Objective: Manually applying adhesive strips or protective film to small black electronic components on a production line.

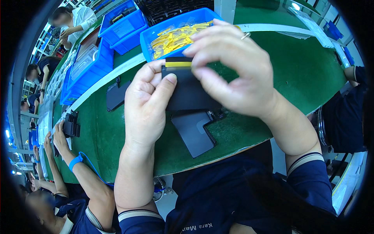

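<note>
While held up just above the green surface (117,136), black flat panel (189,91) pinched along its left edge by left hand (146,113), thumb across the face, fingers (150,76) curled behind. Right hand (233,74) arched over the top edge, fingertips closed on the yellow strip (178,64) at the panel's upper rim; ring on one finger. Likely risks: strip going down crooked or creased if pressed unevenly; panel slipping from a one-sided grip and dropping onto what lies below; smudging of the dark face under the thumb. Directly beneath, second dark panel (193,132) with a notched corner, flat on the surface, close enough to be struck. Further left, another black panel (117,95) lying flat, and small black parts (71,124) near a neighbouring person's hand (59,134) with a blue wrist strap (76,162). Beyond the raised panel, blue bin of yellow strips (171,37), partly hidden by the right hand; reach to it blocked by that hand's own position. More blue bins (120,27) behind, with other people at work far left.
</note>
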